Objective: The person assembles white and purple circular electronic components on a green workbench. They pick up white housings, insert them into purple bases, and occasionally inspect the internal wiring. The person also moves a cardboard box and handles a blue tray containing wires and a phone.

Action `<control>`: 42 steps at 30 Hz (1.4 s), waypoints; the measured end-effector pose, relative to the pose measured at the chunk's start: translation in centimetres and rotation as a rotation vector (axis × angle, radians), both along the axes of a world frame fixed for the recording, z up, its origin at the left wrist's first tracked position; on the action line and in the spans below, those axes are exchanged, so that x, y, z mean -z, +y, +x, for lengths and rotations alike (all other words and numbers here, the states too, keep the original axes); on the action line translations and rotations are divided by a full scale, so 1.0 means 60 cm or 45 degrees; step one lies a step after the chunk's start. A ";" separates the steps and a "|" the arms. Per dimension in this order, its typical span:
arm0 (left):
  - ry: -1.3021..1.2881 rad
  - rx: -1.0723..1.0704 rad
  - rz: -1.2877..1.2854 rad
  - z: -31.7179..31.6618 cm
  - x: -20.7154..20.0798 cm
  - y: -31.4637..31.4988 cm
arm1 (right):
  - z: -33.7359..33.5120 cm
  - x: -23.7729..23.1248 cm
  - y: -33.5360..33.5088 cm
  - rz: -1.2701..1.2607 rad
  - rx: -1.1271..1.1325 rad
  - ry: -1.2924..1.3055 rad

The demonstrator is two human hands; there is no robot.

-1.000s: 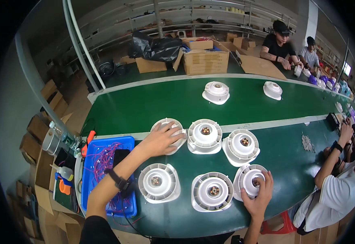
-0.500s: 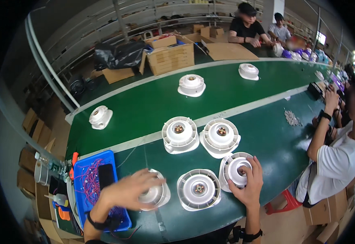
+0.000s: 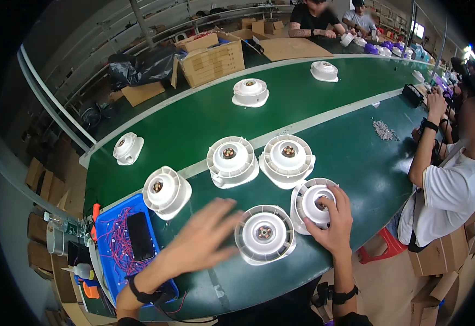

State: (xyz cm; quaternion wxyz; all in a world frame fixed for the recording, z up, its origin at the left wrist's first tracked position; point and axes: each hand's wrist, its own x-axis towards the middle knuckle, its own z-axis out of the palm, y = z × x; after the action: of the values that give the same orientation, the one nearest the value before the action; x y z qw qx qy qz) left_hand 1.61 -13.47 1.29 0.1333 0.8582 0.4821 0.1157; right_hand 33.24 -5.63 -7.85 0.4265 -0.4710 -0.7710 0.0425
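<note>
Hands apart | left hand open, blurred, empty | right hand gripping round white ribbed fan housing

Open green belt right of the white fan housings, toward the screw pile. Tight gaps between housings near the right hand. Blue tray blocking the left edge beside the left hand.

A long green conveyor belt curves from lower left to upper right. Cardboard boxes and a black bag stand behind it at the top. A bright window glows upper right.
</note>
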 end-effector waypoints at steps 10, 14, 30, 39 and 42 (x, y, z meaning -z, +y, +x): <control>0.239 0.233 0.017 0.058 0.045 -0.019 | -0.002 -0.015 -0.037 -0.214 -0.185 -0.013; 0.513 -0.082 -0.032 -0.014 -0.002 -0.076 | 0.000 -0.011 -0.063 -0.347 -0.428 -0.047; 0.119 0.895 -0.709 0.120 0.013 -0.138 | 0.405 0.207 -0.504 -0.553 1.353 1.036; 0.148 1.119 -0.683 0.327 0.043 -0.117 | 0.638 0.208 -1.134 -0.306 2.762 0.204; 0.214 1.059 -0.709 0.417 0.076 -0.075 | 0.688 0.239 -1.206 -1.045 2.656 -0.084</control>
State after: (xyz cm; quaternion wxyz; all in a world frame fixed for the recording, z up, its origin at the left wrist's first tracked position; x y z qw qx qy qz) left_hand 26.61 -17.98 -3.27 0.3527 0.9158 0.1209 -0.1496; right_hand 74.49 -78.02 -22.16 0.0454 -0.9923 0.0625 -0.0972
